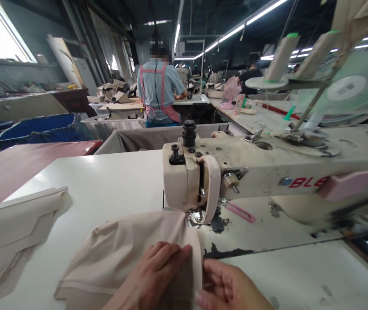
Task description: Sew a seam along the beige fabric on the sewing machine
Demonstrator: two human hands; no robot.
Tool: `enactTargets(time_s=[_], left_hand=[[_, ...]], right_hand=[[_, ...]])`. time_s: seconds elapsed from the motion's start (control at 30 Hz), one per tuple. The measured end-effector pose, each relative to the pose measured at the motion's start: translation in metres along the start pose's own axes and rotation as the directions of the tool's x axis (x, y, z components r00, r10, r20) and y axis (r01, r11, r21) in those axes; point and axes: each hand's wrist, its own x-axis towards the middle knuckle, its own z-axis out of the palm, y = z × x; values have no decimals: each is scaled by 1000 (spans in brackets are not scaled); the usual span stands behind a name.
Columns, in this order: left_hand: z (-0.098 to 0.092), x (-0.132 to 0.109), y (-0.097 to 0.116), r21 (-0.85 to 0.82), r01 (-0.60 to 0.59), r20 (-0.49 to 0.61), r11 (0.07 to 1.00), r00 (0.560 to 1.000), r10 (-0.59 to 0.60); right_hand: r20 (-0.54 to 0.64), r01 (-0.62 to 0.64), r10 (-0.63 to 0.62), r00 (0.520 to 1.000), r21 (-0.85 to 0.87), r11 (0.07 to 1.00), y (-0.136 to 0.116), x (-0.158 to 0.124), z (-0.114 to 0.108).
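1. While the left hand [148, 275] lies across a soft pale pink fabric piece [122, 258], its fingers sit together and press down on the cloth; its thumb is hidden, so whether it pinches cannot be told.
2. Just to its right, the right hand [229, 286] has its fingers loosely curved and its fingertips at the cloth's folded edge. Whether it has a firm hold cannot be told.
3. Ahead of the hands, the fabric runs up to the steel presser foot [194, 217] of a cream metal sewing machine [251, 172], and its top edge reaches under the foot.
4. Left of the left hand, a folded cream fabric piece [9, 232] lies on the white sewing table [100, 185].
5. Ahead and right of the right hand, a pink-handled tool [238, 212] lies on the machine bed.
6. Farther ahead, beyond the machine, two cream thread cones [281, 58] stand on a stand, beside a pale green electric fan [345, 86].
7. Farthest off, beyond both hands, a co-worker [160, 86] in a blue shirt and pink apron stands with their back turned at another bench, and a blue fabric bin [35, 129] sits to the left.
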Motion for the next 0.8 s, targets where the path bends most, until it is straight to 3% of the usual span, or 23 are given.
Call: enactTargets(time_s=[0.13,0.27,0.37,0.53,0.8], left_hand=[[7,9,5,46,32,-116,998,993,-26],[6,30,13,-50,199,-127,979,971,-204],[1,50,15,-191,250,-139,949,951,-278],[-5,70,5,-293,372,-17,881,919,-394],[-11,75,-11,-315,395,74,863,917,-393]], right_hand=[[-218,81,-76,973,12,997,-3,19,-5],[-272,70,-50,961,63,996,-9,27,-6],[-313,63,-52,948,26,998,-8,28,-5],[-354,58,-87,931,-92,994,-4,29,-6],[-304,118,-196,932,-258,959,-1,35,-10]])
